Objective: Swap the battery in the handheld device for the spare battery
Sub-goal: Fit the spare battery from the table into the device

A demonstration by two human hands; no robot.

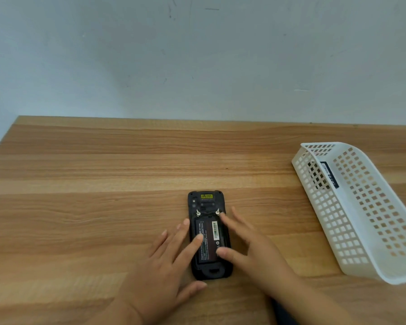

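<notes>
The black handheld device (206,200) lies face down on the wooden table (103,184), its back toward me. A black battery (209,240) with white printing and a barcode sits in its open compartment. Two small silver latches (198,213) stand at the compartment's top. My left hand (167,266) rests over the device's left side, index fingertip touching the battery. My right hand (251,245) lies over the right side, one fingertip by the right latch, thumb on the battery's lower right. A second black battery (329,174) lies inside the white basket.
A white perforated plastic basket (361,219) stands at the table's right, angled toward the near right corner. A pale wall rises behind the table's far edge. The table's left edge runs diagonally at far left.
</notes>
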